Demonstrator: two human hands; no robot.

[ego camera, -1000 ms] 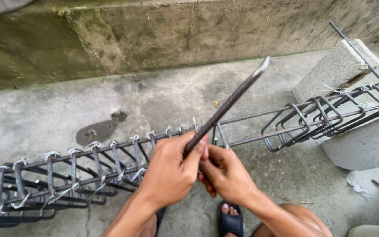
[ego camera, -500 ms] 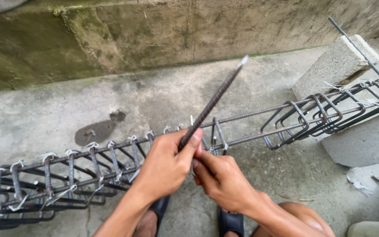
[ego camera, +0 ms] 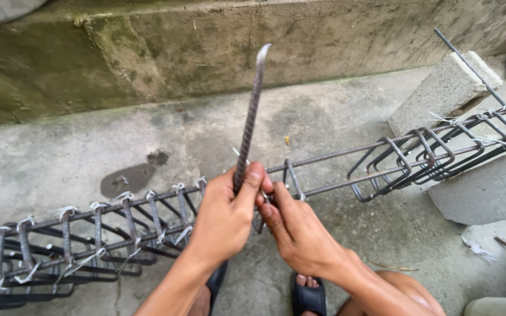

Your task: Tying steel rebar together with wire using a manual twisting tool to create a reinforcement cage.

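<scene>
Head view. A long steel cage (ego camera: 106,234) of ribbed bars and square hoops lies across the concrete floor (ego camera: 346,123), its right end propped on a concrete block (ego camera: 487,187); a second block (ego camera: 446,88) stands behind it, against a stained wall (ego camera: 147,52). Pale tie wires (ego camera: 125,196) already bind the hoops on the left stretch; the hoops bunched at the right (ego camera: 417,158) carry loose wire ends.

The left hand (ego camera: 226,219) is closed in a fist around the lower end of a ribbed steel rod (ego camera: 250,114) with a bent tip, which rises almost upright above the cage. The right hand (ego camera: 297,231) is pressed against the left, its fingers pinched at the foot of the rod where one hoop (ego camera: 291,178) meets the upper bar. Whether a wire lies between these fingers cannot be told; the hands cover the joint.

Judged step: tying this hoop to the bar, with the rod serving as the twisting tool. The next move would call for a steady turn of the rod about the joint while the right hand keeps the hoop square, stopping before the thin wire snaps. A sandalled foot (ego camera: 308,295) rests just below.
</scene>
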